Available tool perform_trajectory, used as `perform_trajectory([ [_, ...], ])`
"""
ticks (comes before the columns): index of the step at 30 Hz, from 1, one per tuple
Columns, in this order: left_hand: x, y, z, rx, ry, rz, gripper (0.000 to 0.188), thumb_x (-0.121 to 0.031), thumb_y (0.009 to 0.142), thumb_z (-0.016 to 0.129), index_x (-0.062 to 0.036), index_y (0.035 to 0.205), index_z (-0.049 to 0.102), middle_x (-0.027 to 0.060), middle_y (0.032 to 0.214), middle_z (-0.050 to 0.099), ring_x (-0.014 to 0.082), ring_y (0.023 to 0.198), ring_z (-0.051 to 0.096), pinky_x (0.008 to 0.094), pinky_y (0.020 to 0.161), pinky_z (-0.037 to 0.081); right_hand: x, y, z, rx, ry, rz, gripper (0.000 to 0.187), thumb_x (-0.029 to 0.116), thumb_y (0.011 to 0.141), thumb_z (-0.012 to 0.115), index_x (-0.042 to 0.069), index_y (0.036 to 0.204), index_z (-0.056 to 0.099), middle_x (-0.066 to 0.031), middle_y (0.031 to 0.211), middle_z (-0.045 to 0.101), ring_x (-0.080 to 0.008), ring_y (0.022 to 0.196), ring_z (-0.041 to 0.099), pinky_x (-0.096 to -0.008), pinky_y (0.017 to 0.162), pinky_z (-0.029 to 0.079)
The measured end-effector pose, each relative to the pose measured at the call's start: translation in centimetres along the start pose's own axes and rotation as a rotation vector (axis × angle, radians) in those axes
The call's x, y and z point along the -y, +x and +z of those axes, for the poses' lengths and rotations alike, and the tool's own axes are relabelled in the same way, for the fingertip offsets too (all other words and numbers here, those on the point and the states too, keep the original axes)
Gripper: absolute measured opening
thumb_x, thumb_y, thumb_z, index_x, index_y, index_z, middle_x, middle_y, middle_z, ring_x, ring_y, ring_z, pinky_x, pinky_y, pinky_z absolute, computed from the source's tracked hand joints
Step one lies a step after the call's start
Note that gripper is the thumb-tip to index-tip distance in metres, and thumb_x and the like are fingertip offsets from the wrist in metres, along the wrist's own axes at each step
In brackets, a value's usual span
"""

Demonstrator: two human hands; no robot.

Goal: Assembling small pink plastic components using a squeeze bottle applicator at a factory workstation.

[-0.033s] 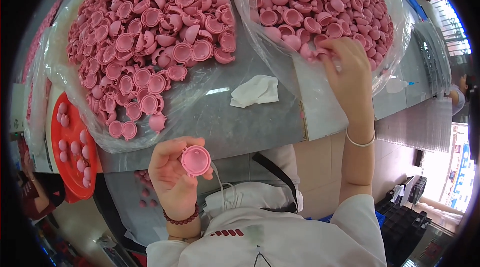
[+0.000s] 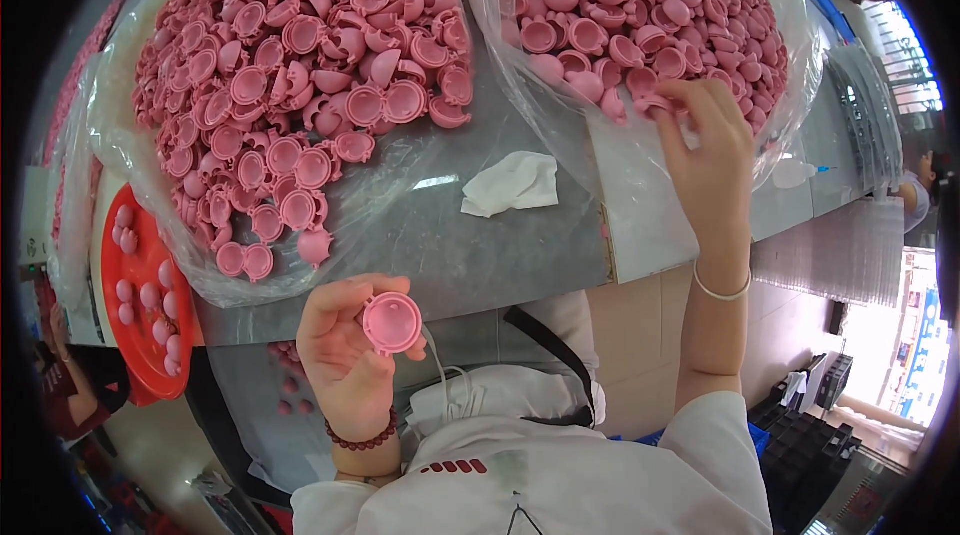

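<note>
In front of my body, my left hand point(image 2: 342, 360) is closed around a round pink plastic half-shell point(image 2: 392, 323), its hollow side facing up. Over on the right, my right hand point(image 2: 708, 135) is at the near edge of a heap of pink half-shells point(image 2: 650, 10) on clear plastic sheeting. Its thumb and fingertips are pinched on a small pink half-shell point(image 2: 652, 103), partly hidden by the fingers. Another large heap of pink half-shells point(image 2: 290, 85), many with the hollow side up, covers the left of the grey table point(image 2: 430, 245).
A crumpled white tissue point(image 2: 512, 183) lies mid-table. At the left edge, a red oval tray point(image 2: 140, 335) holds several closed pink balls. Clear plastic sheeting point(image 2: 535, 100) bunches between the heaps. A small translucent bottle point(image 2: 793, 172) stands at the right. Another person's arm point(image 2: 75, 385) shows far left.
My right hand has drawn slightly to the right and nearer, away from the heap's edge, with the pink half-shell at its fingertips. The left hand stays put with its half-shell.
</note>
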State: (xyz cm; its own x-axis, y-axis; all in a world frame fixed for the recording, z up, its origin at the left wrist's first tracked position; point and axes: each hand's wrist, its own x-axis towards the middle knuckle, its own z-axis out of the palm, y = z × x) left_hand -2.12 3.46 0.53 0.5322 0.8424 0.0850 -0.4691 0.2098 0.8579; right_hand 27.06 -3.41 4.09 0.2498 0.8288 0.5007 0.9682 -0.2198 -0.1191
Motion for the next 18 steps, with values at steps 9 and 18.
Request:
perform_trajectory([
  [9,0.5,1.1,1.2,0.046,-0.015,-0.052,0.047,-0.018,0.072,0.069,0.0029,0.108,0.045,0.0218,0.104,0.052,0.0161,0.067,0.058,0.0244,0.053,0.05,6.1,-6.0,1.3,0.061,0.234,-0.215,0.03,-0.005,0.056,0.066,0.007,0.082,0.062,-0.0038,0.075,0.05,-0.0156,0.058,0.048,-0.0244,0.048,0.039],
  [18,0.6,0.7,1.4,0.005,0.025,-0.077,0.051,-0.021,0.07,0.071,0.0027,0.107,0.045,0.0215,0.103,0.052,0.0141,0.062,0.055,0.0221,0.047,0.047,7.2,-6.0,-0.7,0.404,0.261,-0.203,0.058,0.011,0.061,0.068,0.005,0.116,0.051,-0.0103,0.104,0.048,-0.023,0.086,0.047,-0.0317,0.07,0.039],
])
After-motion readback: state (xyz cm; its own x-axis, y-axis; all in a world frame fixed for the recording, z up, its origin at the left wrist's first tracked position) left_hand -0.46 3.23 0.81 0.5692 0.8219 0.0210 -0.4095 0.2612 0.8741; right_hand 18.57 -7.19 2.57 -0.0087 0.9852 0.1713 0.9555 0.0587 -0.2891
